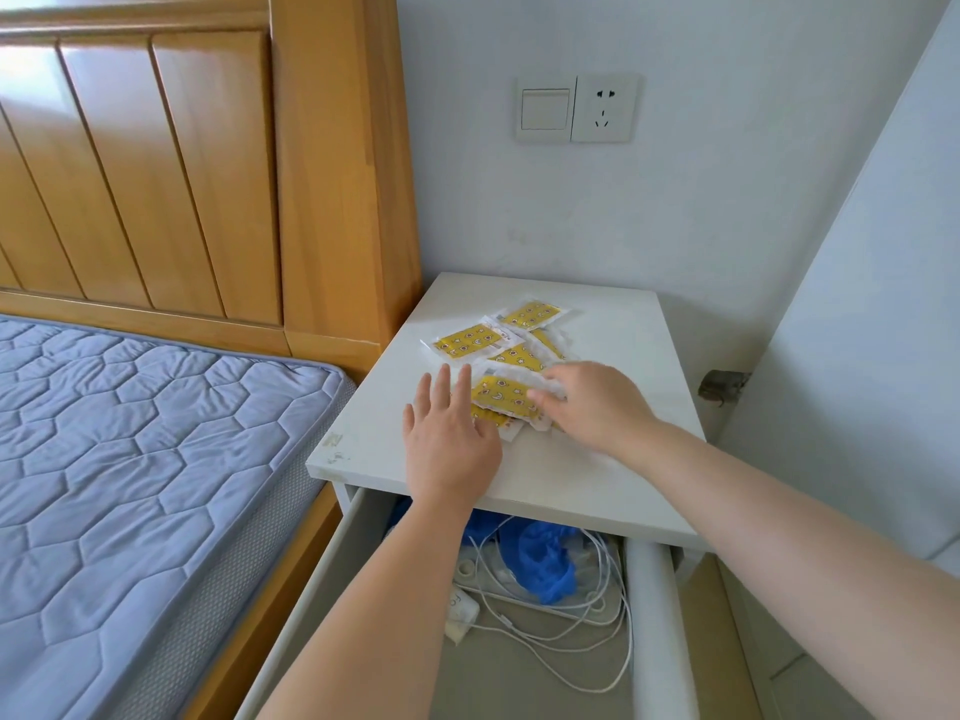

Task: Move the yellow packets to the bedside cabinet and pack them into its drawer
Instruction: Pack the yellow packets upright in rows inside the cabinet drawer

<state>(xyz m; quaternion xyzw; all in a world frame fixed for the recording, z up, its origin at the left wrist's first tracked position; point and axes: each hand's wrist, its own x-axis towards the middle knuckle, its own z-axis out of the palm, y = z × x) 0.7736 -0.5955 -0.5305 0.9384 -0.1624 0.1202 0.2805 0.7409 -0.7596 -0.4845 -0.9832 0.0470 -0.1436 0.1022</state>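
Yellow packets (511, 356), flat plastic sachets with clear sealed borders and a small printed pattern, lie in a loose overlapping pile on the top of the white rectangular bedside cabinet (613, 459), from its middle toward its left edge. None is in the drawer yet, so judge the packing step to be at its start.

Your left hand (449, 444) lies flat at the near-left side of the pile, fingers straight and spread wide, holding nothing. It appears placed as a stop, so that the pile does not slide toward the left edge. Your right hand (597, 407) rests on the near-right side of the pile with fingers curled narrow, pinching the clear end of the nearest packet (504, 394).

The white pull-out drawer (332, 574) stands open directly below the front edge of the top. A crumpled blue cloth (545, 558) and a tangle of thin white cables (571, 641) lie in it. Bare floor shows toward its front, so treat that part as the room for the packets.

The drawer lies below the top's front edge, so a sweep toward you should drop packets in. The grey quilted mattress (130, 459) runs close along the cabinet's left edge, and a stray packet could fall into that gap. The right half of the top is bare.
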